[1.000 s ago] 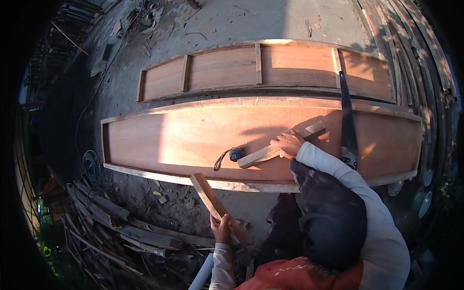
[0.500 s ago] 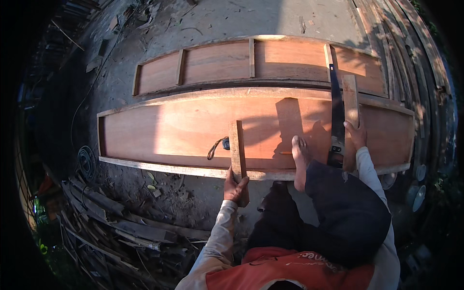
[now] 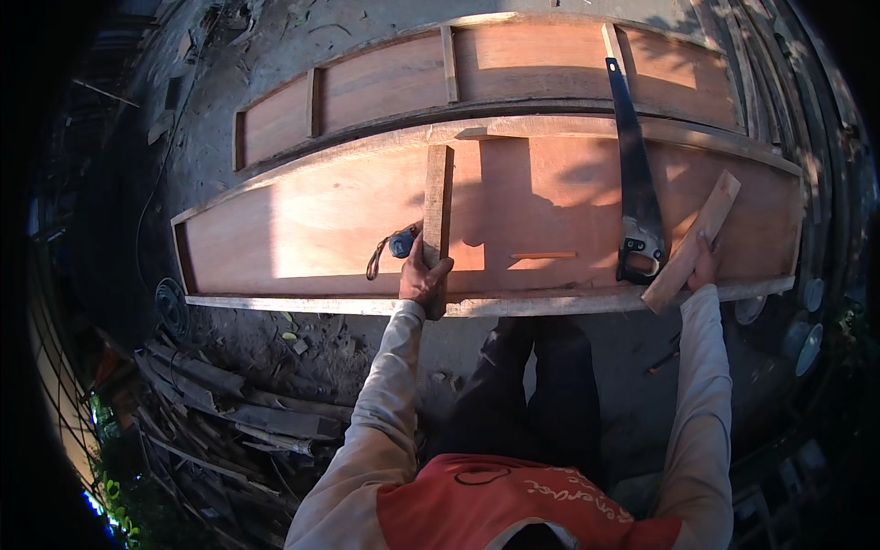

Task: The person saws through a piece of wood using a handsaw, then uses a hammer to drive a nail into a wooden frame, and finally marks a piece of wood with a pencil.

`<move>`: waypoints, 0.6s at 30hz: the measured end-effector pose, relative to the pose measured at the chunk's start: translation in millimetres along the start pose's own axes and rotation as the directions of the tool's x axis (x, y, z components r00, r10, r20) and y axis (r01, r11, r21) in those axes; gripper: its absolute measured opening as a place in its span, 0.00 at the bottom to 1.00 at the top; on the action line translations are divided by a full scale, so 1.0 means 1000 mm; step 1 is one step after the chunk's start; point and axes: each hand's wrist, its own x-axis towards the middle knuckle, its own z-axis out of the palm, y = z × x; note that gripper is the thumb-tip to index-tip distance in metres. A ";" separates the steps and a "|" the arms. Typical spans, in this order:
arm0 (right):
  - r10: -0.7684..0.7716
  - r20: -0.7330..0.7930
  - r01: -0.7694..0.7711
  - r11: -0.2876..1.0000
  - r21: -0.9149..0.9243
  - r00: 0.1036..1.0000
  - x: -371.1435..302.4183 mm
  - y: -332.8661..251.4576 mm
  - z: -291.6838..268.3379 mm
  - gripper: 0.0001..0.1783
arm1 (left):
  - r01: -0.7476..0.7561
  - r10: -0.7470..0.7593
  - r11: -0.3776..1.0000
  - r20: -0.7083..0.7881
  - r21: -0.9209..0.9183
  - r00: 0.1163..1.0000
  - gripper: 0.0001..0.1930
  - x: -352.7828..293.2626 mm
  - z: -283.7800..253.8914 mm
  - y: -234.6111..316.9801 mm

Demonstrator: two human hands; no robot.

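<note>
A long shallow wooden frame with a reddish plywood panel lies in front of me. My left hand grips a short wooden batten near its lower end; the batten spans the frame from front rail to back rail. Beside that hand rests a tape measure with a cord loop. My right hand holds another wooden piece, tilted, over the frame's right part. Just left of it a handsaw lies across the frame, handle toward me. An orange pencil lies on the panel.
Behind is a second frame with cross battens. Scrap wood is heaped at the lower left, near a coiled hose. Long planks lie along the right side. Round pale objects stand at the right.
My left hand has moved the batten farther into the frame. The right piece has tilted from upright. My foot has come off the panel, and the saw now lies with its handle fully visible.
</note>
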 end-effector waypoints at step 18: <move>-0.247 0.495 0.510 0.690 -0.514 0.833 -0.256 0.008 -0.020 0.22 | -0.113 0.137 0.982 -0.158 0.154 0.978 0.39 0.016 0.108 0.048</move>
